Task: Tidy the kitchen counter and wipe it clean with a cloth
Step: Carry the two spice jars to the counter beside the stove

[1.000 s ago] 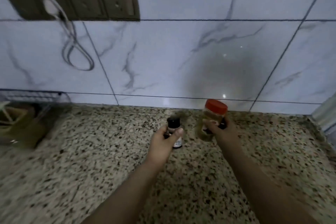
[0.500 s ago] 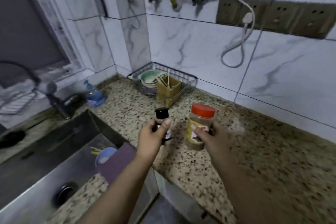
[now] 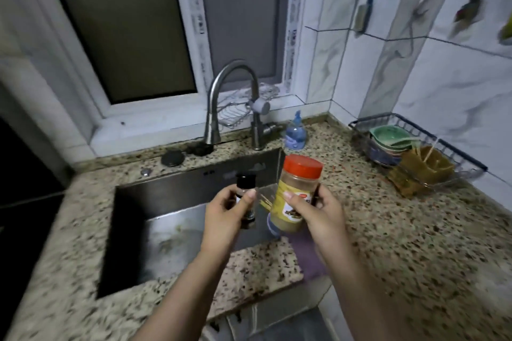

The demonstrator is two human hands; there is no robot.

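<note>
My left hand (image 3: pixel 225 213) is shut on a small dark bottle (image 3: pixel 246 188) with a black cap, held upright in the air over the steel sink (image 3: pixel 166 230). My right hand (image 3: pixel 322 216) grips a larger spice jar (image 3: pixel 295 194) with a red lid, yellow label and tan powder, tilted slightly, above the sink's right edge. A purple cloth (image 3: pixel 309 252) lies draped over the sink's right rim, partly hidden under my right forearm. The speckled granite counter (image 3: pixel 401 243) spreads out to the right.
A curved steel tap (image 3: pixel 219 108) stands behind the sink, with a blue soap bottle (image 3: pixel 296 133) beside it. A wire rack (image 3: pixel 415 152) with bowls and a chopstick holder sits against the right wall. Utensils hang on the tiled wall. A window is behind the tap.
My view has swung left from the wall sockets and counter to the sink and window. Both hands have carried the small bottle and the red-lidded jar over to the sink.
</note>
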